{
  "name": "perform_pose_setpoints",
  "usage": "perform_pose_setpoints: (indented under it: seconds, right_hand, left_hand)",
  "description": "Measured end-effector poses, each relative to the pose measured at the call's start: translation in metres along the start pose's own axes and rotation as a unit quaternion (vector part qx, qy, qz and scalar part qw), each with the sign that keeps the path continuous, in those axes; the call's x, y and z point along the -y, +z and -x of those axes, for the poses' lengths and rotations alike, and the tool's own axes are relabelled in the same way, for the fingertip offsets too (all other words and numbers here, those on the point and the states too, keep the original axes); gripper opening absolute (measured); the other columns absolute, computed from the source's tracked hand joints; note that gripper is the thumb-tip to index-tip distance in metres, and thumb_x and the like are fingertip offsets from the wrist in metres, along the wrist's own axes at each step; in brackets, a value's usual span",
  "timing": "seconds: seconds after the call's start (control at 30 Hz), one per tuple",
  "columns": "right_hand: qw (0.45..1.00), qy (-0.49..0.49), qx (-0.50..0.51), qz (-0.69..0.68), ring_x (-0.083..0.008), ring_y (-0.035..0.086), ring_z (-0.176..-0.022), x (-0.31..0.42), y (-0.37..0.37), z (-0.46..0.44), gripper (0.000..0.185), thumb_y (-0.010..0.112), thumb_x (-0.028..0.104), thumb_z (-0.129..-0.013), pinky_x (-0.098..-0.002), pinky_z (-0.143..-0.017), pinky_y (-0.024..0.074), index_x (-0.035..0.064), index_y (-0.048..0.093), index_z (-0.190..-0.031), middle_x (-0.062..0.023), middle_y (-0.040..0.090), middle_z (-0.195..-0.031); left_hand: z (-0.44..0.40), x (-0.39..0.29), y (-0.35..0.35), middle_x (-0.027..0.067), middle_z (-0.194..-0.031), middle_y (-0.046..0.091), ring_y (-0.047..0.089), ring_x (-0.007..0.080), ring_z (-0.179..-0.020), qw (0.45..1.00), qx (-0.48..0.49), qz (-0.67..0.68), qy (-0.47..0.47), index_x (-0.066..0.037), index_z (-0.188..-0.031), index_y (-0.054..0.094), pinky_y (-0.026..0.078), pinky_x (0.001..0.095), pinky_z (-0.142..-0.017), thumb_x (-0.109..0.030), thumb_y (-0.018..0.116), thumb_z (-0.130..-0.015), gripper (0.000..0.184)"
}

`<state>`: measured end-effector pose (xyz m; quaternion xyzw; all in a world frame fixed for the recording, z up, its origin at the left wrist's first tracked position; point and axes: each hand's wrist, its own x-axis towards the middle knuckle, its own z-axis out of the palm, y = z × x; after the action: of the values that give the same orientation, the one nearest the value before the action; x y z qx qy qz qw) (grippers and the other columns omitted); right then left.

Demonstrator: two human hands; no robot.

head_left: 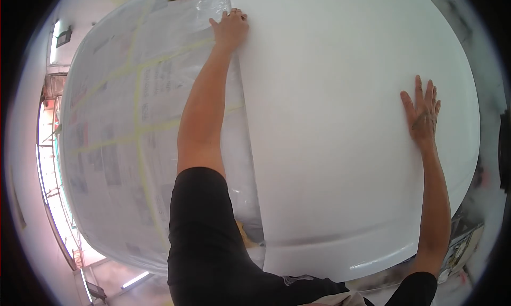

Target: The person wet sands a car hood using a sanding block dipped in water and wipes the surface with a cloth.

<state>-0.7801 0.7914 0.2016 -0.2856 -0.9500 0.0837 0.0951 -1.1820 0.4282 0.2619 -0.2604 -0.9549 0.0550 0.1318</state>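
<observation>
A splayed right hand (424, 118) lies on a smooth white curved panel (330, 146).

The left hand (231, 31) meets its edge, grip unclear; printing on pale, yellow-taped sheeting (109, 111) is illegible.

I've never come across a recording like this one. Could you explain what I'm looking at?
There is no machine here: these are a person's own bare hands. The single picture comes from a camera worn on the head, looking forward and down; its lens bends the scene.

The large smooth shape is a white panel. Beside it, on the left, is a printed covering crossed by yellow tape. The left hand is at the panel's left edge; I cannot tell whether its fingers grip it. The right hand is spread over the panel's right part, holding nothing.
</observation>
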Motion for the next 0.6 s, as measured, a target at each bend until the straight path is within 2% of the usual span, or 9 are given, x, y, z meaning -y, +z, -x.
perform_pose_setpoints:
  seconds: [0.03,0.13,0.23,0.33,0.43,0.53,0.57,0.6]
  right_hand:
    - [1.0,0.0,0.002,-0.009,-0.0423,0.018,-0.156,0.001,-0.001,0.001,0.079,0.045,0.066,-0.102,-0.0587,-0.126,0.0127,0.0148,0.035,-0.161,-0.0261,0.024,-0.167]
    - [1.0,-0.009,-0.006,-0.004,-0.043,0.018,-0.156,0.001,-0.002,0.002,0.078,0.045,0.064,-0.102,-0.0586,-0.126,0.0139,0.0146,0.036,-0.161,-0.0268,0.024,-0.166]
    - [1.0,0.006,0.001,-0.002,-0.0437,0.019,-0.156,0.005,-0.001,0.001,0.077,0.045,0.063,-0.103,-0.0587,-0.126,0.0143,0.014,0.036,-0.161,-0.0277,0.024,-0.166]
    - [0.999,-0.014,-0.002,0.044,-0.044,0.019,-0.156,-0.003,0.006,0.0,0.075,0.045,0.062,-0.104,-0.0587,-0.126,0.0145,0.0133,0.036,-0.161,-0.0283,0.024,-0.165]
    - [1.0,-0.004,0.007,0.001,-0.0441,0.019,-0.156,0.006,-0.01,0.0,0.076,0.045,0.062,-0.104,-0.059,-0.126,0.0138,0.0124,0.036,-0.161,-0.0284,0.025,-0.165]
    - [1.0,0.0,0.01,-0.005,-0.0437,0.018,-0.156,0.006,-0.012,0.0,0.076,0.045,0.062,-0.104,-0.0584,-0.126,0.013,0.0123,0.035,-0.161,-0.0281,0.024,-0.165]
    - [1.0,0.0,0.007,0.002,-0.0436,0.019,-0.156,0.003,-0.012,-0.001,0.077,0.045,0.062,-0.104,-0.0582,-0.126,0.0129,0.0123,0.035,-0.161,-0.028,0.025,-0.165]
    - [1.0,-0.001,0.004,0.009,-0.0435,0.019,-0.156,0.001,-0.007,0.0,0.077,0.045,0.062,-0.103,-0.0579,-0.126,0.0128,0.0122,0.035,-0.161,-0.028,0.025,-0.165]
  left_hand:
    - [0.004,-0.004,-0.005,0.0092,-0.148,0.056,0.045,0.0329,-0.144,1.0,0.008,-0.023,-0.001,-0.007,-0.133,0.06,0.023,0.0749,-0.115,-0.028,0.042,-0.107,0.038]
    - [0.086,-0.023,-0.013,0.0074,-0.151,0.055,0.043,0.0326,-0.145,0.995,-0.065,0.05,0.054,-0.008,-0.134,0.06,0.024,0.0743,-0.114,-0.028,0.042,-0.106,0.039]
    - [0.073,-0.009,-0.004,0.0059,-0.156,0.05,0.041,0.0325,-0.147,0.996,-0.044,0.036,0.07,-0.008,-0.135,0.06,0.024,0.0731,-0.115,-0.03,0.042,-0.106,0.04]
    - [-0.015,0.002,0.015,0.0093,-0.161,0.044,0.041,0.0337,-0.147,0.998,-0.01,0.064,-0.017,-0.009,-0.135,0.059,0.024,0.0724,-0.115,-0.031,0.041,-0.107,0.041]
    - [-0.037,-0.01,-0.003,0.0125,-0.162,0.041,0.041,0.0334,-0.147,0.996,0.002,-0.086,-0.009,-0.009,-0.136,0.06,0.025,0.0695,-0.116,-0.035,0.04,-0.108,0.043]
    - [0.002,-0.013,-0.004,0.0152,-0.163,0.038,0.039,0.0328,-0.149,0.997,0.046,0.06,-0.025,-0.008,-0.138,0.058,0.025,0.067,-0.117,-0.039,0.039,-0.109,0.046]
    - [0.024,-0.017,0.0,0.0149,-0.159,0.045,0.039,0.032,-0.148,0.998,-0.01,0.067,0.006,-0.006,-0.14,0.055,0.024,0.0668,-0.118,-0.042,0.038,-0.11,0.05]
    - [0.038,-0.021,0.0,0.015,-0.157,0.046,0.039,0.0325,-0.148,0.998,-0.021,0.062,0.015,-0.006,-0.141,0.054,0.023,0.0674,-0.118,-0.042,0.038,-0.109,0.051]
